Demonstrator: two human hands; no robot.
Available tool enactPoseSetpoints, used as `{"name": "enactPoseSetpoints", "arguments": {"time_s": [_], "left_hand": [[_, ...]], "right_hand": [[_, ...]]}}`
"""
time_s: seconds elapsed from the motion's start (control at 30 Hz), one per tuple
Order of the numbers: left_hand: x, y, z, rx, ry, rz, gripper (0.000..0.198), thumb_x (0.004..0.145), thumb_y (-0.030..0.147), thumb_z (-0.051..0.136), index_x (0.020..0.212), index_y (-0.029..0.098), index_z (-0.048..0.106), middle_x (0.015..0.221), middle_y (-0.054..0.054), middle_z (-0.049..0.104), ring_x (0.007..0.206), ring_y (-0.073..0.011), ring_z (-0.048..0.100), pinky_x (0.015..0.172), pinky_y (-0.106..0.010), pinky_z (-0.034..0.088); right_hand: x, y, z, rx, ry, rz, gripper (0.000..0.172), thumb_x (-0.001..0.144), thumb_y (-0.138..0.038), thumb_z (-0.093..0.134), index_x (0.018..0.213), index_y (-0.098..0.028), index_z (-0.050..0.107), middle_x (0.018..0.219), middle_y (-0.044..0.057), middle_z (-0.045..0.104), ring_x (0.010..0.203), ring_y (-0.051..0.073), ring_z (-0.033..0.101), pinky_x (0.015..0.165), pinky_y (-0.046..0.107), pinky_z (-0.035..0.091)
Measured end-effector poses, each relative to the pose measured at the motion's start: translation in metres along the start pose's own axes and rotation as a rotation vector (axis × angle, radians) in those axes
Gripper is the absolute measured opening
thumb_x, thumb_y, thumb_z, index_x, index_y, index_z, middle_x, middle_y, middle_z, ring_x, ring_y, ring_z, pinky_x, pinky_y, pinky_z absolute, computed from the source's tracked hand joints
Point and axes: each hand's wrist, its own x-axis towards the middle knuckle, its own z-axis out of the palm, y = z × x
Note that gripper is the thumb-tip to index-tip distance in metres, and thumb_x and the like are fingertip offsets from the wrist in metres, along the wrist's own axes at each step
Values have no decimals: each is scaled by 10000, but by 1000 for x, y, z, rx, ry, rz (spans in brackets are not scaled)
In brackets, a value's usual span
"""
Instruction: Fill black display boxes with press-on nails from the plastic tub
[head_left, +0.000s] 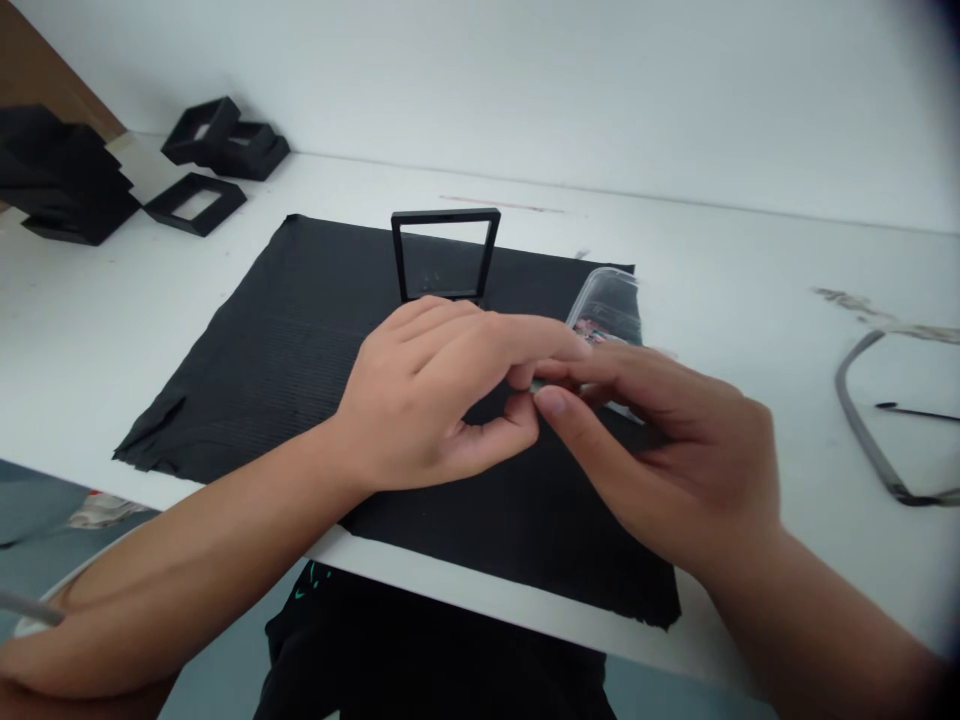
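Head view: right hand (694,450) pinches piece (536,385) in its fingers above mat (510,535); left hand (427,400) fingers beside it, clamped or not can't tell. Frame (446,215) already stands on mat, box (611,310) at mat's right edge; piece not set down.

Workshop, likely: white bench (735,300), black mat (285,310), stacked black frames (225,150).

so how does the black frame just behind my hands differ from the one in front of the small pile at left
The standing frame is upright; the flat frame lies down. The standing frame's rim looks slim around a wide window; the flat frame's looks chunkier around a smaller opening. The standing frame is on the black mat, the flat frame on the white table. Both are black and four-sided.
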Motion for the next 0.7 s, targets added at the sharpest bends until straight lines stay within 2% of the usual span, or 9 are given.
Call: {"name": "enactPoseSetpoints", "arguments": {"time_s": [0.1,0.2,0.47,0.7], "left_hand": [[3,0,-1,-28,6,37,282,816,91,640,1084,174,614,698,39,678,625,-113,649,630,-288,539],[6,0,-3,22,-5,65,305,818,79,643,1103,181,612,676,51,658,606,-116,643,614,-290,533],[8,4,-5,38,-10,47,295,841,96,625,1114,203,592,728,53,670,634,-125,662,631,-306,550],[8,5,-10,34,-72,39,274,850,105,607,1094,229,596,855,56,742,713,-112,709,694,-287,574]], "right_hand": [[-1,0,0,180,-13,101,176,912,-223,685,1039,-323,755,962,-34,778,829,142,706,687,264,575],[-1,-1,1,308,-27,169,194,916,-217,685,1012,-354,782,940,-54,788,791,123,718,692,238,594],[1,-6,2,538,-85,214,252,937,-210,668,1064,-393,787,1014,-57,802,880,119,748,783,220,623],[-3,4,5,706,-120,223,214,965,-328,637,1107,-416,770,911,-32,795,795,141,719,679,268,612]]}}
